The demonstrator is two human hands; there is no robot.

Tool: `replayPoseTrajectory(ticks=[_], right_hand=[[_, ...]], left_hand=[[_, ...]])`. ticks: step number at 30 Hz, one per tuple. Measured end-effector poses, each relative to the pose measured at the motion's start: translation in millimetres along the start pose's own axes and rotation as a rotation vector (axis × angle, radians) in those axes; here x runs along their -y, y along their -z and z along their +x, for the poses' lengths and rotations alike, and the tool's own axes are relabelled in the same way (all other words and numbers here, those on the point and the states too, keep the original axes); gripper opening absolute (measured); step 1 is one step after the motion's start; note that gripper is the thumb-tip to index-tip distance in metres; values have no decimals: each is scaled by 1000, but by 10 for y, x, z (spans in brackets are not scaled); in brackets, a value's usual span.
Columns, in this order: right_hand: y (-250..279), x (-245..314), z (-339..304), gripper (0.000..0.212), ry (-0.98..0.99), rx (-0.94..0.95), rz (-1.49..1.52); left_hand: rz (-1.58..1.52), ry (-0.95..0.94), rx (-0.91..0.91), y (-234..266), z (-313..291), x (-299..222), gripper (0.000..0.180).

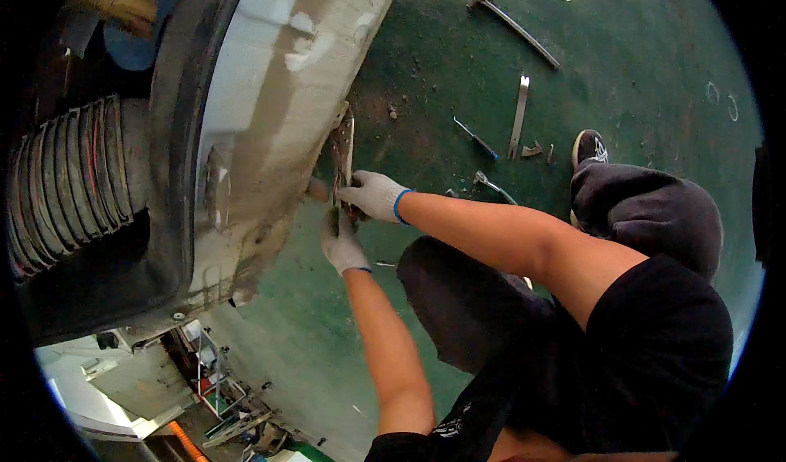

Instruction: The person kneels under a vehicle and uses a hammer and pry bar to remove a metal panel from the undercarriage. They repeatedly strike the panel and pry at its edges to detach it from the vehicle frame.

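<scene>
A rusty metal strip point(344, 147) stands along the lower edge of a worn white car panel point(270, 110), close against it. The right hand point(377, 196), gloved, has a narrow grip on the strip's lower part, coming from the side facing the floor; the left hand point(344, 245), also gloved, is just below at the strip's bottom end, its grip partly hidden, so I cannot tell what it holds. The panel edge bounds the hands on the left, and the bent knee point(467, 298) sits near on the right. Room opens upward over the green floor point(639, 77), before a screwdriver point(476, 138), a flat bar point(519, 118) and, farther off, a hammer point(520, 32).
</scene>
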State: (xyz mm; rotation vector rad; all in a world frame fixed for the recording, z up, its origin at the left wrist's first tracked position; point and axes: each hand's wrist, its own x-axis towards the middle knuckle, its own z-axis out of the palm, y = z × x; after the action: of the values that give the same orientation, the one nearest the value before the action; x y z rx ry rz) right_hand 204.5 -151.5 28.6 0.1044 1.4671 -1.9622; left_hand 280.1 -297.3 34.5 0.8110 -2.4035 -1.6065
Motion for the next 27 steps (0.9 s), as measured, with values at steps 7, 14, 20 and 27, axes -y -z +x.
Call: replayPoseTrajectory(ticks=[7, 14, 20, 27], right_hand=[[49, 41, -87, 46, -59, -29, 65], [-87, 104, -95, 35, -20, -20, 87], [91, -148, -91, 30, -44, -18, -98], [776, 268, 146, 36, -23, 96, 35]], left_hand=[[90, -154, 71, -127, -14, -132, 39], [219, -223, -83, -91, 134, 157, 32], [612, -241, -252, -194, 131, -113, 36], [692, -451, -276, -251, -92, -207, 24]])
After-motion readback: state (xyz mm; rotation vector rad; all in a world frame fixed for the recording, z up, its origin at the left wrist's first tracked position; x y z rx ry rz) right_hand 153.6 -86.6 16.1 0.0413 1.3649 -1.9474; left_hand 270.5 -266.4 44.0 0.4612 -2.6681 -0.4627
